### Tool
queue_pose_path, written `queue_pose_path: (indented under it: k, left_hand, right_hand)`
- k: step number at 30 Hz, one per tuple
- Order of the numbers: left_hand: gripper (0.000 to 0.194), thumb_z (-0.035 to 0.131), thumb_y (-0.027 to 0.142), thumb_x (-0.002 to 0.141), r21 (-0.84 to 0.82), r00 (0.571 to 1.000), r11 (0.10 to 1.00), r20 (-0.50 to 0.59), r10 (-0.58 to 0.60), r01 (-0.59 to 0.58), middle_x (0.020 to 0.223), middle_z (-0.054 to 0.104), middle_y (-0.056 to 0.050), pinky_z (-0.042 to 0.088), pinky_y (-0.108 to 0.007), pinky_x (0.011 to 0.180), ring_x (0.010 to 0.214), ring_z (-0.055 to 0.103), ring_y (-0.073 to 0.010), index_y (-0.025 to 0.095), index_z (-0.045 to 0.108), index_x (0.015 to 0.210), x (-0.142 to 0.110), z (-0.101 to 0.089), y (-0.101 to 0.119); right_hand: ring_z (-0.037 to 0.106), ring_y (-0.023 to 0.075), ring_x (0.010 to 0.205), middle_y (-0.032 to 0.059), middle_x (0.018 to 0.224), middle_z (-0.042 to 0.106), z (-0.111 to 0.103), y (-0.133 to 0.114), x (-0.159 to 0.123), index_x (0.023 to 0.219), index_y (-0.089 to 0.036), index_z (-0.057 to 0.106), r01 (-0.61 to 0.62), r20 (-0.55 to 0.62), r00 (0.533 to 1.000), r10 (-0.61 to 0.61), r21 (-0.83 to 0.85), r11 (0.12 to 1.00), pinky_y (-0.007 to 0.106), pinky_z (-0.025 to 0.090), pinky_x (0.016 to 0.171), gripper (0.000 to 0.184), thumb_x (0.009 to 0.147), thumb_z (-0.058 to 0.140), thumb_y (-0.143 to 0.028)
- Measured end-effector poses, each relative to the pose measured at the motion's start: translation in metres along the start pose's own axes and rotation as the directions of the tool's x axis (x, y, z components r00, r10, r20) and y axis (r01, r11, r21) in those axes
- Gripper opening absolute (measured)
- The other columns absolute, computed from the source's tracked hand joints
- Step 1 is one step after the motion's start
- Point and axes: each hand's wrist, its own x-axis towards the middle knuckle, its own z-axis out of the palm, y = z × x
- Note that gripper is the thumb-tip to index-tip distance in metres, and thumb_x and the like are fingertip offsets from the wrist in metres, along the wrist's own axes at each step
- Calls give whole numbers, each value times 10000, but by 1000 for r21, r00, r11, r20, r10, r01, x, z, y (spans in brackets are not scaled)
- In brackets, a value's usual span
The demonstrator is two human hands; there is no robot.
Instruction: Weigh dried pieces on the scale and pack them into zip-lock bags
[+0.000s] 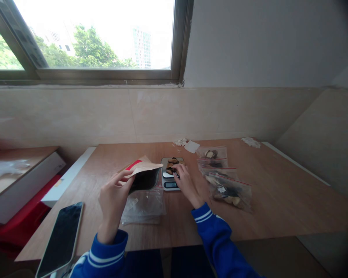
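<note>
The left hand (114, 195) pinches a brown paper pouch with a red patch (142, 163) above the wooden table (266, 197), left of a pale rectangular digital scale (170, 185). The pouch's dark, gaping mouth faces the person, its upper edge running left to right. The scale's long axis points away from the person, display nearest. On its pan, the right hand (188, 185) touches brown, dark-edged dried slices (172, 161); whether it grips any, I cannot tell.

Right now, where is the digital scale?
In the head view, the digital scale sits just below centre, right of the paper bag in the left hand; the right hand is over it.
</note>
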Motion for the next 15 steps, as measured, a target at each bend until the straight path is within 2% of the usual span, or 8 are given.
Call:
queue_pose_path:
  k: [4, 6, 10, 15]
  left_hand:
    - [245, 655, 486, 748, 8, 1000, 1000, -6, -21, 21, 737, 692, 42, 398, -236, 594, 625, 609, -131, 309, 730, 900, -1, 1, 1]
    - [248, 658, 483, 746, 10, 1000, 1000, 0, -25, 25, 735, 691, 39, 399, -236, 590, 629, 610, -135, 307, 728, 906, -2, 4, 4]
    - [238, 660, 456, 751, 17, 999, 1000, 31, -26, 26, 701, 683, 44, 400, -233, 583, 618, 606, -136, 313, 721, 931, -8, 9, 8]
    - [230, 647, 463, 767, -3, 997, 1000, 75, -11, 11, 735, 694, 53, 409, -223, 594, 617, 603, -126, 328, 711, 943, -16, 11, 5]
  right_hand:
    - [543, 237, 1091, 111, 1107, 553, -14, -8, -33, 1113, -191, 546, -10, -102, 995, 18, 83, 997, 432, 466, 952, 233, 911, 431, -169]
    - [553, 222, 1081, 101, 1093, 554, -18, -18, -54, 1103, -207, 549, -20, -104, 994, 33, 126, 992, 412, 488, 938, 228, 925, 413, -166]
    - [550, 203, 1124, 99, 1142, 555, -21, -59, -81, 1144, -221, 542, 3, -24, 1000, 2, 192, 981, 388, 507, 958, 270, 935, 391, -141]
    - [398, 213, 1335, 106, 1396, 452, -21, -117, -80, 1391, -211, 373, 152, 127, 976, -178, 187, 970, 431, 421, 1093, 446, 949, 381, -154]
